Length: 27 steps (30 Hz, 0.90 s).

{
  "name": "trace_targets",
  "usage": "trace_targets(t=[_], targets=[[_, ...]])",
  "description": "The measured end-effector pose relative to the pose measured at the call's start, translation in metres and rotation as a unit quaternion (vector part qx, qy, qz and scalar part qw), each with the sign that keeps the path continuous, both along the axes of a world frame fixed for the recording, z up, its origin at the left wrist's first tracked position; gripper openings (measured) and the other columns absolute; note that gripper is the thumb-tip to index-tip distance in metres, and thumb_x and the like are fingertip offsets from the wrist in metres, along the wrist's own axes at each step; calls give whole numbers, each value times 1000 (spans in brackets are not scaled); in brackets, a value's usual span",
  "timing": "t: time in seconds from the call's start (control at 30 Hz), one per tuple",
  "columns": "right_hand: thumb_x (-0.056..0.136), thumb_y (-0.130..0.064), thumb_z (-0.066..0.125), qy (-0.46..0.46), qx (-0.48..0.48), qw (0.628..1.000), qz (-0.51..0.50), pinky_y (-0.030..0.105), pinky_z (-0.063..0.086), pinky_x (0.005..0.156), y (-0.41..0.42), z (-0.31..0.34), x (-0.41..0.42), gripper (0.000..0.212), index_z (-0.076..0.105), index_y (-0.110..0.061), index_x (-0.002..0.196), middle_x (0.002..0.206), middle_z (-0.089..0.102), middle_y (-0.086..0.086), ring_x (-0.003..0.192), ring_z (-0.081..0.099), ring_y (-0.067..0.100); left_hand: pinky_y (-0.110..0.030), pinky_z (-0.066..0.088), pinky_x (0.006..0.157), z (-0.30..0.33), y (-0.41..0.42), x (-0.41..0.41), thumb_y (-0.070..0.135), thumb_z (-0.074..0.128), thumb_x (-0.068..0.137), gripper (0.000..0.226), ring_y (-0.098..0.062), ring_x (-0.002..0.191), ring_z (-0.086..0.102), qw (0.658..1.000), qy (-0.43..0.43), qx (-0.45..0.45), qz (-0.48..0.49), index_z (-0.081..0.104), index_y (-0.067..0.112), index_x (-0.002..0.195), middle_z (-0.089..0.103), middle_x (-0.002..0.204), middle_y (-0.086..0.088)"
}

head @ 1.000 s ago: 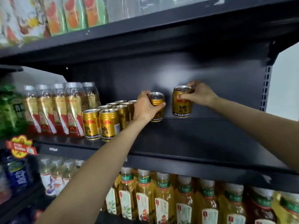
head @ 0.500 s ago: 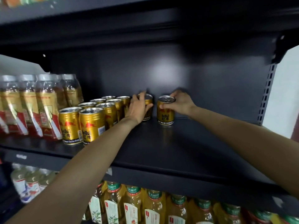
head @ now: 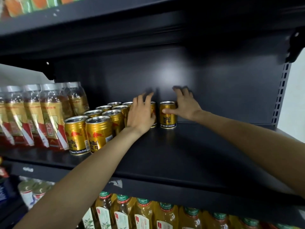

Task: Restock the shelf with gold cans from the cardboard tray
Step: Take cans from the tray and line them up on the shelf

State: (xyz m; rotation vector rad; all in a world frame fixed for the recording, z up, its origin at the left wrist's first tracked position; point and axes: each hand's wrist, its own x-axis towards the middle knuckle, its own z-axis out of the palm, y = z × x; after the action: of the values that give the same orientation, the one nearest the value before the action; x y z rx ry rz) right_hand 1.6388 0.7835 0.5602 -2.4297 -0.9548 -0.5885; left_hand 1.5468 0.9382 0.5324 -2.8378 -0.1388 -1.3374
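Two gold cans stand upright at the back of the dark shelf. The right-hand gold can rests on the shelf with my right hand beside it, thumb touching its front and fingers spread and lifted. My left hand covers most of the other gold can, fingers apart and raised off it. Two rows of several gold cans run from the shelf front to the back, just left of my left hand. The cardboard tray is out of view.
Shrink-wrapped bottles fill the shelf's left end. The shelf right of the cans is bare up to the perforated upright. Yellow tea bottles line the shelf below; an upper shelf overhangs closely.
Both hands carried a can to the back of the shelf and set it down. Now the fingers have spread and lifted off the cans.
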Motion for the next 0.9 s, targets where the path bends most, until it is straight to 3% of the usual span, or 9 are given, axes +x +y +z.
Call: trace_targets(t=[0.1, 0.2, 0.3, 0.57, 0.77, 0.9], targets=[[74, -50, 71, -136, -123, 983, 13, 50, 46, 97, -13, -9, -16, 102, 5, -26, 149, 150, 17, 10, 132, 29, 36, -41, 26, 111, -4, 6, -1, 28, 58, 87, 72, -28, 135, 29, 986, 33, 150, 58, 20, 11, 146, 30, 147, -12], [76, -42, 72, -100, -138, 985, 12, 47, 49, 89, -3, -27, -11, 100, 5, -29, 149, 151, 17, 8, 122, 46, 36, -47, 9, 117, -5, 12, 10, 46, 55, 87, 86, -28, 140, 21, 959, 120, 223, 123, 8, 8, 148, 24, 151, -14], [78, -31, 73, -81, -93, 992, 13, 45, 51, 89, 11, -37, -3, 88, 16, -23, 146, 146, 27, 8, 114, 55, 36, -48, 6, 116, -5, 16, 18, 52, 55, 86, 90, -27, 137, 30, 948, 135, 248, 147, 9, 6, 147, 32, 146, -13], [79, -33, 72, -106, -90, 990, 6, 42, 50, 85, 40, -37, -5, 86, 18, -24, 145, 142, 34, 6, 115, 53, 36, -42, 14, 116, -9, 18, 20, 36, 69, 80, 80, -27, 132, 38, 969, 112, 176, 135, 25, 7, 140, 42, 139, -13], [79, -41, 70, -73, -63, 995, 8, 45, 48, 92, 30, -34, -4, 95, 6, -31, 149, 156, 11, 5, 127, 45, 33, -41, 22, 114, -11, 18, 16, 33, 72, 79, 95, -31, 142, 17, 983, 110, 107, 104, 11, 10, 148, 21, 152, -14], [83, -41, 65, -78, -49, 995, -27, 41, 49, 84, 30, -31, -10, 73, 23, -28, 142, 139, 33, 12, 112, 56, 34, -38, 35, 104, -13, 18, 14, 26, 69, 82, 81, -33, 129, 33, 983, 79, 98, 136, 20, 13, 145, 33, 141, -17]])
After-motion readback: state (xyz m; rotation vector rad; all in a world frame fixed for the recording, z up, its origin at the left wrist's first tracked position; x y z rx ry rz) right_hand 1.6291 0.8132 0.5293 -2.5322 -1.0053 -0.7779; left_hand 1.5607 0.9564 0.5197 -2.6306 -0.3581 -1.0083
